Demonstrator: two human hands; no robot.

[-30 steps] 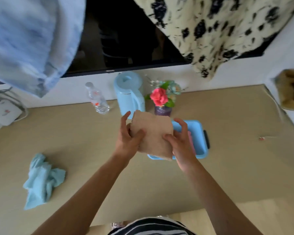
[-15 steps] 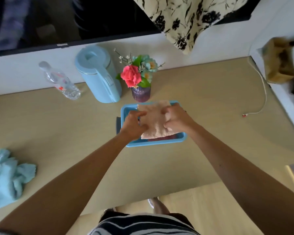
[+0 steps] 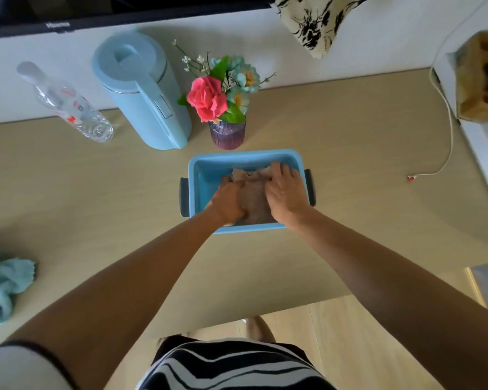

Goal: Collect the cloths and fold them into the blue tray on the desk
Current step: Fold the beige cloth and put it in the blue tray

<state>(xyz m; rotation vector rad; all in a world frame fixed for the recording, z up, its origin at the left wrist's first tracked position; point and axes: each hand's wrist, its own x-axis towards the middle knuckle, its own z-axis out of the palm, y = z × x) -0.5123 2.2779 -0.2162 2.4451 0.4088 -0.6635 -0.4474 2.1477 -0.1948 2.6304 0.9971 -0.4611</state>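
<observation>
Head view: both hands are down inside the blue tray [image 3: 206, 175], which sits on the desk [image 3: 335, 153] just in front of the person. The left hand [image 3: 228, 202] is curled, knuckles up, pressing on the brown cloth [image 3: 253, 202] at the tray's near-left; whether it pinches the fabric I cannot tell. The right hand [image 3: 285, 192] lies flat, fingers spread, palm down on the same cloth. The cloth lies between and under both hands, its rumpled far edge at twelve o'clock. At twelve o'clock from the tray stands a purple vase [image 3: 227, 135] of flowers, a blue kettle [image 3: 144, 94] at eleven, a plastic bottle [image 3: 68, 104] at ten. A crumpled light-blue cloth [image 3: 3, 280] lies well apart at eight o'clock.
</observation>
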